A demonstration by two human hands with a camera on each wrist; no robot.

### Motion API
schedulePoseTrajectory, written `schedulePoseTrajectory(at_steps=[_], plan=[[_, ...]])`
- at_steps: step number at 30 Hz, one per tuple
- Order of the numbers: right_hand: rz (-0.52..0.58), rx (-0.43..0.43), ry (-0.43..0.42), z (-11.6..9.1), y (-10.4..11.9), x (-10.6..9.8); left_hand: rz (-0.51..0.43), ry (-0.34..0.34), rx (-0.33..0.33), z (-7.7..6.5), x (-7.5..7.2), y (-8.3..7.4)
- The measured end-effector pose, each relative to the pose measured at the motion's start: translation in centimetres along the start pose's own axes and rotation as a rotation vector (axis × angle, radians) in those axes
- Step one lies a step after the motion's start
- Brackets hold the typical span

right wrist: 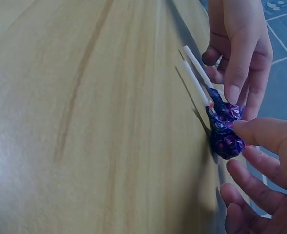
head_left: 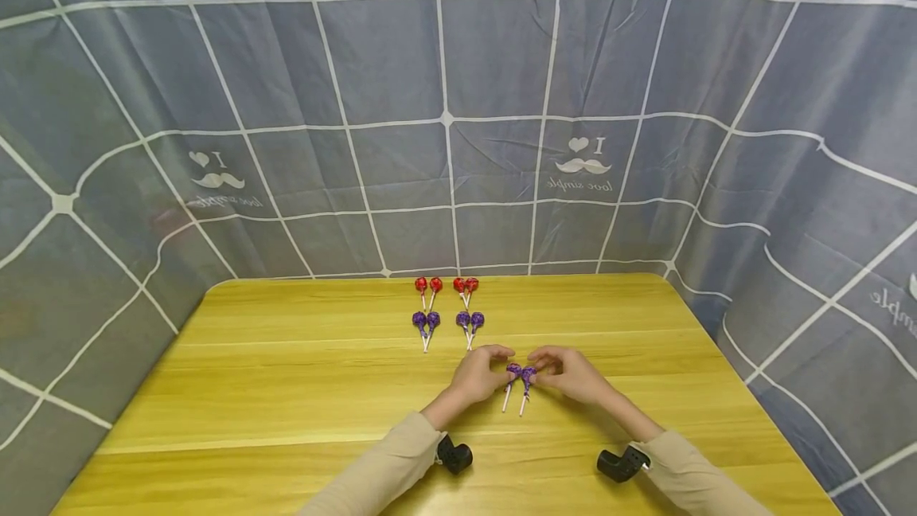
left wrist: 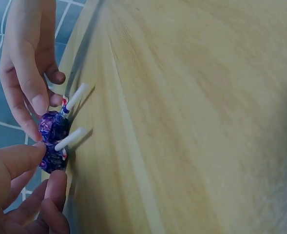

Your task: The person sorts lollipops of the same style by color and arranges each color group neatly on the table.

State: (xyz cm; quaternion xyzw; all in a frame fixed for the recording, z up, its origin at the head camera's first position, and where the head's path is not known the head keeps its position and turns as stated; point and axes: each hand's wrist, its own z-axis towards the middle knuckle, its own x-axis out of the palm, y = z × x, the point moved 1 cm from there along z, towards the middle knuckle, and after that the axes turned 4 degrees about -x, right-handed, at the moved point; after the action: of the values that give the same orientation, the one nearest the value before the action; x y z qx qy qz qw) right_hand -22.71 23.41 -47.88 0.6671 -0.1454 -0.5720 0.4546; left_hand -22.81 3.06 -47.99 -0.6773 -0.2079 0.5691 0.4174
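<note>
Two purple-wrapped lollipops lie side by side on the table, heads nearly together and white sticks pointing toward the person. My left hand [head_left: 480, 375] pinches the left lollipop [head_left: 513, 370] by its round head, thumb on top. From the other side, my right hand [head_left: 573, 377] holds the right lollipop [head_left: 529, 373] by the head between thumb and fingers. In the left wrist view the heads touch, and the left hand's lollipop [left wrist: 54, 160] is nearer the camera. The right wrist view has the right hand's lollipop [right wrist: 227, 144] in front, its far side hidden by fingers.
Beyond the hands, purple lollipops lie in a left pair [head_left: 426, 320] and a right pair [head_left: 470, 320], sticks crossing. Behind them are two red pairs, a left one [head_left: 428, 285] and a right one [head_left: 466, 286]. A grey checked curtain [head_left: 494, 166] surrounds the wooden table [head_left: 286, 388].
</note>
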Motion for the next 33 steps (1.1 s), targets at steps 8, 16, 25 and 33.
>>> schedulePoseTrajectory(at_steps=[8, 16, 25, 33], plan=[[-0.040, 0.021, -0.014, 0.12, 0.16, 0.52, 0.021, 0.012, 0.023, 0.30, 0.13, 0.26], [-0.045, 0.035, -0.005, 0.29, -0.09, 0.76, 0.043, 0.030, 0.046, 0.43, 0.24, 0.44], [-0.058, 0.049, 0.004, 0.47, -0.41, 0.73, 0.077, 0.017, 0.027, 0.43, 0.40, 0.42], [-0.058, 0.057, 0.018, 0.53, -0.41, 0.58, 0.128, 0.005, 0.024, 0.35, 0.52, 0.22]])
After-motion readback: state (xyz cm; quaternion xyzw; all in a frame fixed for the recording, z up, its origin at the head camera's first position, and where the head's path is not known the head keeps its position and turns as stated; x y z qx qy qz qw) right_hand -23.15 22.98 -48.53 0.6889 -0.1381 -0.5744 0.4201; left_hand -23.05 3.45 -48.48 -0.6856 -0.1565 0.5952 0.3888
